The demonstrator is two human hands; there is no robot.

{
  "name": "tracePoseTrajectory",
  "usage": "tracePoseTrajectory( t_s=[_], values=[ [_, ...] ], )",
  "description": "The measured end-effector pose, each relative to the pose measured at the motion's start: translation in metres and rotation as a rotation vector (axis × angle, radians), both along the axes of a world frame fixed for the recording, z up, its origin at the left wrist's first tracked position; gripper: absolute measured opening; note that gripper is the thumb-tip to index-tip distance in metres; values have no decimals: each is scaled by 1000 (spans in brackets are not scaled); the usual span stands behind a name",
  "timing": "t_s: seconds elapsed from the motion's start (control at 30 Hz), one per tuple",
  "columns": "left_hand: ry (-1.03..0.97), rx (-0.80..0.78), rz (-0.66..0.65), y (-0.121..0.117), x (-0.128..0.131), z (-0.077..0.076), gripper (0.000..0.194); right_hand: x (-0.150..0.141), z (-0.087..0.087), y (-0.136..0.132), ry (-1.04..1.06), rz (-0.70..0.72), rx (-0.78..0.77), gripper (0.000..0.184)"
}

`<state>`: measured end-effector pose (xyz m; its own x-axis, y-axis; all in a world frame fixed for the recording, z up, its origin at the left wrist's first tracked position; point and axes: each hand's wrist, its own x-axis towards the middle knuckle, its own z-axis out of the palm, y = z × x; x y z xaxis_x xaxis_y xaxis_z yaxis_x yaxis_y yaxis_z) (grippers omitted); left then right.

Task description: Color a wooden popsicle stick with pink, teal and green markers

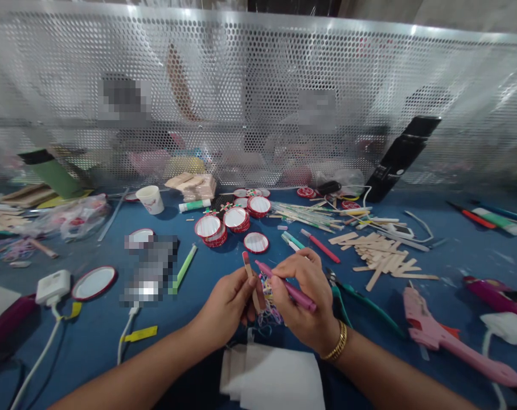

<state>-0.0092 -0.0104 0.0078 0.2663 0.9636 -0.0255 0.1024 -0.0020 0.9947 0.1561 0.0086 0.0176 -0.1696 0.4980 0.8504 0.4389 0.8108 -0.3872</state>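
My left hand (233,299) is closed around a wooden craft stick (253,283), held upright with its top end coloured red. In my right hand (303,290) is a pink marker (296,293), gripped like a pen. Its tip points at the stick, a little apart from the red end. Behind and below my fingers lies a tangle of coloured rubber bands (273,310), partly hidden by both hands. White paper or cloth (279,376) lies in front of me, under my wrists. A red marker (320,246) rests on the table beyond my right hand.
Loose craft sticks (384,256), green-handled pliers (369,304) and a pink glue gun (450,336) lie to the right. Red-rimmed round lids (237,219) are stacked ahead. A phone (151,270) on a cable, a green marker (185,267) and a paper cup (150,199) are left. A perforated metal screen (258,85) stands behind.
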Motion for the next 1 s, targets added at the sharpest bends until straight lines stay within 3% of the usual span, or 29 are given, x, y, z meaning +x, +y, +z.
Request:
tracePoseTrajectory(
  t_s=[0.2, 0.37, 0.57, 0.73, 0.9, 1.0],
  values=[
    [16, 54, -23, -2, 0, 0, 40, -2, 1, -2, 0, 83, 16, 14],
    [41, 45, -12, -3, 0, 0, 41, -1, 1, -1, -5, 3, 8, 14],
    [17, 29, -18, -3, 0, 1, 41, -1, 3, -2, 1, 71, 22, 15],
    [10, 20, -4, -3, 0, 2, 41, -1, 3, -2, 7, 11, 18, 15],
    [1, 41, -25, -4, 0, 0, 40, -2, 3, -3, -11, 89, 16, 16],
    [0, 30, -18, -3, 0, 0, 40, -2, 3, -3, -14, 30, 24, 16]
  ],
)
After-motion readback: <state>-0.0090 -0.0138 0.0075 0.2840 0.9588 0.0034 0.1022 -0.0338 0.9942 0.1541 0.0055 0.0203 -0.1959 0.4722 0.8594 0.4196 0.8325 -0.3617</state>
